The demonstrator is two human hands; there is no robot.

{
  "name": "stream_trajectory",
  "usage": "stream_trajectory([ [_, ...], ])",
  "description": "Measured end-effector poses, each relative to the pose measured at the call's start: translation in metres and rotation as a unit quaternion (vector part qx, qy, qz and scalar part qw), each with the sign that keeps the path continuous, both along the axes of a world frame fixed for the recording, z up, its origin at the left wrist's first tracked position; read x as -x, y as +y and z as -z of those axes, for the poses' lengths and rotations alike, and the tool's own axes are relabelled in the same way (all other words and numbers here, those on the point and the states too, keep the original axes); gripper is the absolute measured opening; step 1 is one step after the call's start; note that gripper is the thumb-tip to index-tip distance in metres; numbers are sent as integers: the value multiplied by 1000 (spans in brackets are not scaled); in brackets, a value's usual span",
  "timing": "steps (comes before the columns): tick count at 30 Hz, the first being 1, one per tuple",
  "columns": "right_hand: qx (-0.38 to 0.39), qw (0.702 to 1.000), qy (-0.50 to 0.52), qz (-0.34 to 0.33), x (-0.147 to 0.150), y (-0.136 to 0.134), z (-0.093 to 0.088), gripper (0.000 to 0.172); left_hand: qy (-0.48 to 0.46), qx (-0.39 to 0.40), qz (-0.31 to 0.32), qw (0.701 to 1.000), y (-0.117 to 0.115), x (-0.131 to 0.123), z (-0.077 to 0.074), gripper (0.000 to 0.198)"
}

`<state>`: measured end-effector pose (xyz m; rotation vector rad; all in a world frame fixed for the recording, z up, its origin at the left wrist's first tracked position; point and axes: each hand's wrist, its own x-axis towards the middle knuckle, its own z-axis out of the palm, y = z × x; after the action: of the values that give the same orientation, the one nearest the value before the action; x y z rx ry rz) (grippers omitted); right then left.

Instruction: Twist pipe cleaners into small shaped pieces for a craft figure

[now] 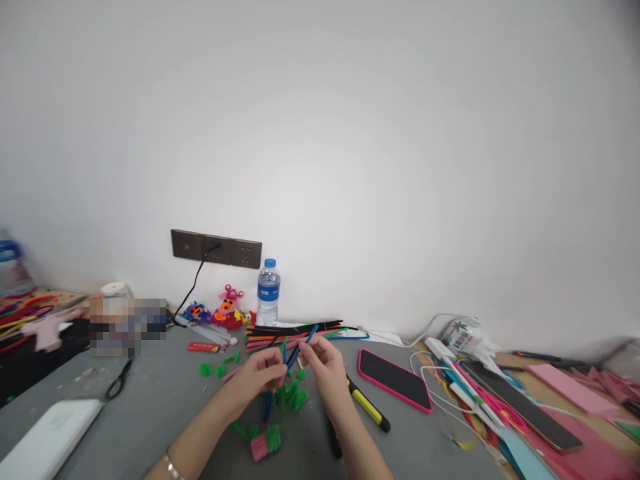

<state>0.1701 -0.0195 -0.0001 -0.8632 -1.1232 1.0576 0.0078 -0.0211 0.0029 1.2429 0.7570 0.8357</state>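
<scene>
A blue pipe cleaner (312,333) runs between my two hands above the grey table. My left hand (263,371) is closed in a pinch on its lower part. The fingers of my right hand (321,361) pinch it higher up, and its tip sticks out above them. Below my hands lie several bent green pipe cleaner pieces (293,397), partly hidden. A pink and green pipe cleaner bundle (265,443) rests nearer to me, beside my left forearm. A dark blue piece (268,405) shows just under my left hand.
Behind my hands lies a pile of coloured pipe cleaners (295,333), with a water bottle (269,293) by the wall. Right of my arm are a yellow-black tool (367,405) and a pink-edged phone (395,380). A white power bank (53,437) sits left.
</scene>
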Motion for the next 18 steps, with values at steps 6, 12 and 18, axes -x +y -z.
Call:
stream_trajectory([
  [6, 5, 1000, -1, 21, -3, -1, -2, 29, 28, -59, -128, 990, 9, -2, 8, 31],
  [12, 14, 1000, -6, 1, -1, 1, 0, 34, 29, -153, -167, 974, 14, 1, 15, 31],
  [18, 8, 1000, -7, -21, 2, 2, 4, 33, 74, -189, -206, 957, 14, 2, 17, 30],
])
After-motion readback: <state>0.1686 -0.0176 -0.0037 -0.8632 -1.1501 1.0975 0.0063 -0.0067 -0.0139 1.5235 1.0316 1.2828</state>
